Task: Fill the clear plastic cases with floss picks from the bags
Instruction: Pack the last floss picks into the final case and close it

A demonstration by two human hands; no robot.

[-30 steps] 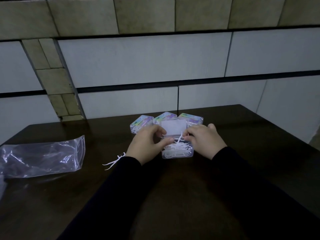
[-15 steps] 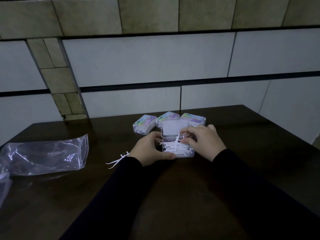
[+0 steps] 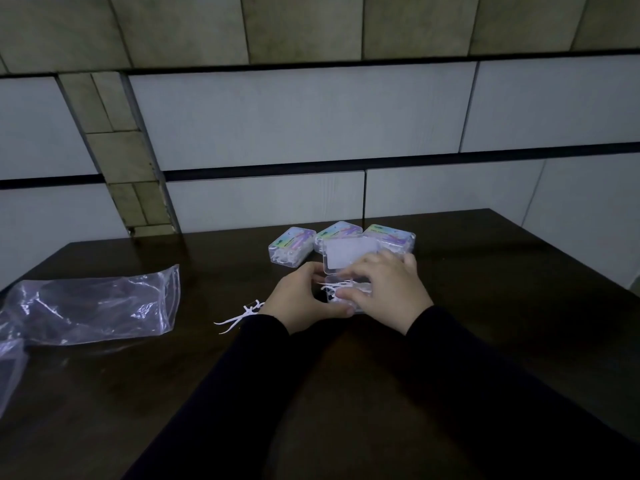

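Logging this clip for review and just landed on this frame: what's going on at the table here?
A person is packing floss picks into an open clear plastic case. The left hand grips the case's left side while the right hand presses the picks down with flat fingers. Three closed cases stand behind it, a few loose floss picks lie beside the left wrist, and a plastic bag lies far left.

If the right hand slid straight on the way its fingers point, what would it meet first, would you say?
The right hand points left across the open clear plastic case of white floss picks. Going on, it would most likely meet the left hand gripping the case's far side, though depth is unclear.
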